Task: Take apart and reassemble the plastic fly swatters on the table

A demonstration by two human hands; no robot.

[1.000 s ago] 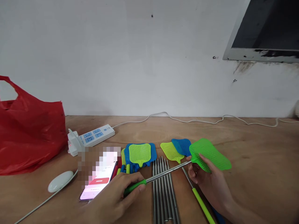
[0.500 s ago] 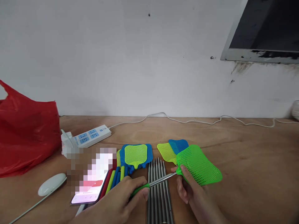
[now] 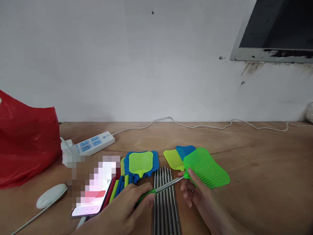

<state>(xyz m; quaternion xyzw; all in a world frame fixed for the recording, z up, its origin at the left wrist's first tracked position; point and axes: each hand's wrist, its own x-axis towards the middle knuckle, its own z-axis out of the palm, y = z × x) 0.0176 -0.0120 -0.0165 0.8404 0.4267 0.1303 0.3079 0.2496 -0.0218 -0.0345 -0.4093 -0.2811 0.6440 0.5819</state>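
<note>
The green handle (image 3: 144, 197) is clenched in the left hand (image 3: 124, 210); the swatter head (image 3: 207, 168) is pinched at its neck by the right hand (image 3: 195, 195), above the spare rods (image 3: 165, 209). The shaft (image 3: 168, 185) between both grips is best held straight.

The left hand (image 3: 127, 209) grips the green handle end of a bright green plastic mesh fly swatter (image 3: 207, 169), and the right hand (image 3: 198, 199) pinches its neck; the thin shaft slants toward two o'clock above a row of bare steel rods (image 3: 163, 212). At twelve o'clock from the left hand lies a stack of blue and yellow mesh swatter heads (image 3: 141, 162); at eleven o'clock, a white power strip (image 3: 94, 143); at ten o'clock, a red plastic bag (image 3: 24, 147).
</note>
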